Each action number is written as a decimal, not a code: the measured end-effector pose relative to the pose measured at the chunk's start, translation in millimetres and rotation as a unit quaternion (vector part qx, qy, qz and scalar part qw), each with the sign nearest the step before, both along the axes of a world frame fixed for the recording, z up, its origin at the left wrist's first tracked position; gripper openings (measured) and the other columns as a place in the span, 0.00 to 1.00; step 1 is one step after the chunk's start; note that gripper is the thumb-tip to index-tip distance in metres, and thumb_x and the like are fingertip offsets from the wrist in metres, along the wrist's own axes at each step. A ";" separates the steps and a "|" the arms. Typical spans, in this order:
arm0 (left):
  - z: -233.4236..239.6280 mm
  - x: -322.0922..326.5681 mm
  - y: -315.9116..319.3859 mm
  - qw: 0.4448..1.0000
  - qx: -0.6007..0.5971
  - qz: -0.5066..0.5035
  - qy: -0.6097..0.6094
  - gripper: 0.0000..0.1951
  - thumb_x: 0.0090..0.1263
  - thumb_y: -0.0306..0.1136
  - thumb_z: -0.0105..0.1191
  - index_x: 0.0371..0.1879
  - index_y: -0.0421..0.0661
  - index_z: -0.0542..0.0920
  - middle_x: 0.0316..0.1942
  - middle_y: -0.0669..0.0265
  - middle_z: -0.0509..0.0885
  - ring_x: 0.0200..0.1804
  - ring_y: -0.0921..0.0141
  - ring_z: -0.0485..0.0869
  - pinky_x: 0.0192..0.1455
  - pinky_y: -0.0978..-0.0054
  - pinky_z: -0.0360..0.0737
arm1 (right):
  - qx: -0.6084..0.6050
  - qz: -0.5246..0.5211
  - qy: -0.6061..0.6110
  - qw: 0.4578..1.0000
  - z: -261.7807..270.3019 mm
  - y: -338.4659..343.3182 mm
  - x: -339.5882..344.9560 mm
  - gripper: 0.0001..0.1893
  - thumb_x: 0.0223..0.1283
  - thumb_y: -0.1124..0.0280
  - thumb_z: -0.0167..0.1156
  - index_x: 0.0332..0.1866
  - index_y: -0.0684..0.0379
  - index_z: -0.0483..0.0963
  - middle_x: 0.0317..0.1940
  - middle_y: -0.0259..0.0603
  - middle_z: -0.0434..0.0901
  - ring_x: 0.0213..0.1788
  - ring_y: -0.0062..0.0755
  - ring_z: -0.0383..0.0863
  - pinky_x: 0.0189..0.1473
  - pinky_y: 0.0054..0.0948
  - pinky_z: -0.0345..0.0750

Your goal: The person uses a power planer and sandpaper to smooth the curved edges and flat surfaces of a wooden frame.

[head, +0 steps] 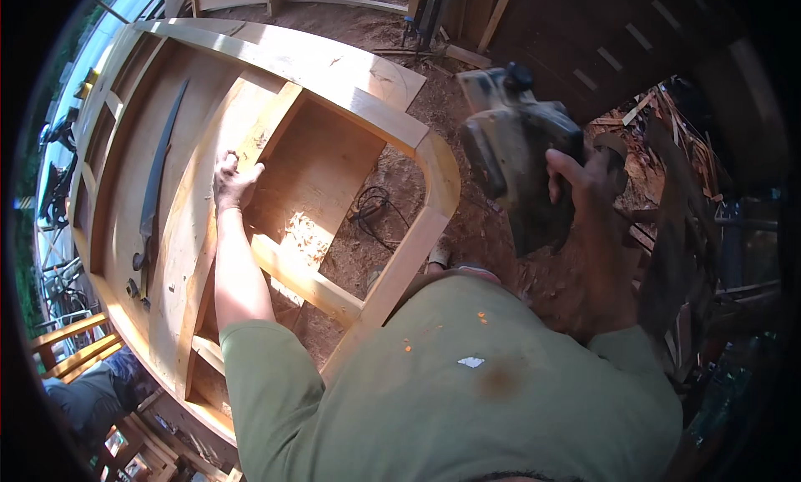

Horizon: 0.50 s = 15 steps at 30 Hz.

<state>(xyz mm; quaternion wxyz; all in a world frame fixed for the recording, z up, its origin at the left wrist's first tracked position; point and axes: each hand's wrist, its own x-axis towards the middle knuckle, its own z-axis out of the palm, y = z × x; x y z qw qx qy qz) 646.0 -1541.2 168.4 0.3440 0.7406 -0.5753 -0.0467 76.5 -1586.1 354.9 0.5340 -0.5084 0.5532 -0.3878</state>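
Note:
A wooden frame [394, 116] with a rounded corner stands in front of me, reaching from beside my body towards the upper left. My left hand [234, 183] grips one of its crosspieces [266, 128], thumb on the opening's side. Off to the right, my right hand [579, 175] holds an electric hand planer [525, 150] by its handle. The planer is clear of the frame, raised above the ground and slightly blurred. A handsaw [161, 175] with a long, dark, tapering blade lies on the panel left of my left hand.
Pale wood shavings [306, 238] lie inside the frame's opening. A dark cable [372, 213] coils on the dirt ground [369, 238]. Scrap wood [638, 163] is piled at right. Another person [94, 388] is at the lower left, near wooden bars [81, 344]. Parked motorcycles [56, 188] stand beyond the frame.

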 end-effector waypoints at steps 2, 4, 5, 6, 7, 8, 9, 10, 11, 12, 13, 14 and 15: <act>-3.4 1.4 -5.9 0.999 0.005 0.014 -0.048 0.23 0.44 0.38 0.76 0.31 0.34 0.81 0.41 0.55 0.82 0.39 0.58 0.83 0.42 0.63 0.80 | 0.010 -0.059 -0.049 0.997 -27.1 39.3 -30.6 0.11 0.59 0.66 0.66 0.37 0.61 0.74 0.24 0.34 0.74 0.17 0.23 0.73 0.20 0.26 0.71; -10.1 9.0 -11.0 0.993 0.002 0.038 -0.114 0.24 0.43 0.42 0.76 0.30 0.36 0.82 0.41 0.53 0.84 0.40 0.54 0.84 0.43 0.60 0.81 | 0.019 -0.192 -0.164 0.968 -55.0 76.6 -47.5 0.12 0.63 0.63 0.65 0.36 0.60 0.73 0.23 0.35 0.73 0.17 0.24 0.73 0.19 0.27 0.71; -11.2 15.3 -10.4 0.990 -0.004 0.042 -0.136 0.24 0.43 0.45 0.75 0.30 0.38 0.82 0.42 0.52 0.85 0.41 0.51 0.84 0.45 0.58 0.82 | 0.012 -0.199 -0.173 0.965 -70.7 92.3 -51.9 0.12 0.63 0.63 0.65 0.36 0.60 0.73 0.23 0.35 0.73 0.17 0.24 0.73 0.19 0.27 0.71; -9.9 13.9 -12.4 0.989 0.003 0.043 -0.143 0.27 0.43 0.50 0.77 0.31 0.38 0.83 0.40 0.53 0.86 0.41 0.50 0.84 0.45 0.58 0.82 | 0.021 -0.237 -0.185 0.954 -85.3 108.4 -56.5 0.12 0.66 0.61 0.64 0.39 0.58 0.71 0.23 0.34 0.73 0.17 0.25 0.73 0.19 0.27 0.71; -2.1 1.0 -13.6 0.989 -0.006 0.030 -0.143 0.27 0.43 0.50 0.77 0.31 0.38 0.83 0.40 0.53 0.86 0.41 0.50 0.84 0.45 0.58 0.82 | 0.030 -0.274 -0.195 0.941 -96.6 123.7 -58.5 0.13 0.69 0.60 0.62 0.42 0.56 0.70 0.23 0.34 0.73 0.17 0.26 0.73 0.19 0.28 0.72; 4.4 -14.3 -14.9 0.983 -0.022 0.061 -0.171 0.28 0.44 0.52 0.77 0.32 0.38 0.84 0.40 0.53 0.86 0.41 0.51 0.84 0.45 0.59 0.82 | 0.023 -0.301 -0.179 0.936 -105.1 138.3 -57.0 0.13 0.68 0.58 0.63 0.43 0.56 0.70 0.22 0.34 0.73 0.17 0.26 0.73 0.19 0.28 0.73; 13.2 -21.0 -11.5 0.974 -0.034 0.096 -0.202 0.29 0.45 0.54 0.77 0.32 0.39 0.84 0.40 0.54 0.86 0.41 0.52 0.84 0.45 0.59 0.82 | 0.019 -0.308 -0.184 0.933 -117.5 152.3 -55.2 0.13 0.68 0.58 0.63 0.43 0.56 0.70 0.22 0.34 0.73 0.17 0.26 0.73 0.19 0.28 0.73; 7.5 -17.5 -13.2 0.970 -0.112 0.110 -0.187 0.26 0.51 0.53 0.75 0.31 0.40 0.86 0.38 0.55 0.87 0.41 0.55 0.85 0.45 0.61 0.83 | 0.025 -0.337 -0.190 0.922 -128.2 164.5 -51.0 0.14 0.66 0.59 0.64 0.42 0.56 0.71 0.22 0.34 0.73 0.16 0.25 0.72 0.18 0.28 0.72; -1.9 -20.8 -18.8 0.964 -0.164 0.135 -0.158 0.20 0.57 0.48 0.73 0.29 0.41 0.87 0.36 0.56 0.88 0.39 0.57 0.86 0.45 0.63 0.83 | 0.031 -0.366 -0.197 0.909 -134.2 177.0 -47.1 0.14 0.65 0.59 0.65 0.41 0.56 0.72 0.22 0.33 0.72 0.16 0.24 0.72 0.18 0.27 0.72; 8.2 -76.5 -22.7 0.982 -0.168 0.087 0.030 0.15 0.63 0.41 0.69 0.27 0.40 0.87 0.36 0.56 0.89 0.39 0.58 0.87 0.45 0.64 0.83 | 0.022 -0.393 -0.191 0.899 -133.5 191.1 -50.9 0.13 0.65 0.59 0.65 0.39 0.57 0.73 0.23 0.33 0.73 0.16 0.24 0.73 0.18 0.27 0.73; 14.3 -111.4 -27.6 0.985 -0.146 -0.002 0.096 0.14 0.67 0.37 0.65 0.23 0.40 0.84 0.41 0.56 0.90 0.39 0.60 0.87 0.46 0.64 0.83 | 0.017 -0.401 -0.190 0.896 -134.3 202.0 -51.7 0.13 0.65 0.59 0.65 0.39 0.57 0.73 0.23 0.33 0.73 0.16 0.24 0.73 0.18 0.27 0.73; 17.7 -145.7 -32.4 0.980 -0.155 -0.117 0.031 0.15 0.69 0.38 0.63 0.25 0.38 0.83 0.49 0.53 0.87 0.47 0.59 0.86 0.52 0.62 0.80 | 0.016 -0.400 -0.182 0.898 -136.6 217.9 -53.9 0.13 0.66 0.59 0.64 0.40 0.56 0.73 0.23 0.33 0.73 0.17 0.24 0.73 0.19 0.27 0.74; 22.2 -178.5 -35.3 0.958 -0.166 -0.234 -0.025 0.16 0.71 0.38 0.61 0.27 0.37 0.83 0.57 0.50 0.84 0.56 0.58 0.84 0.59 0.60 0.78 | 0.019 -0.397 -0.174 0.901 -139.0 235.8 -53.5 0.13 0.66 0.58 0.64 0.40 0.56 0.72 0.23 0.32 0.74 0.18 0.23 0.74 0.19 0.28 0.74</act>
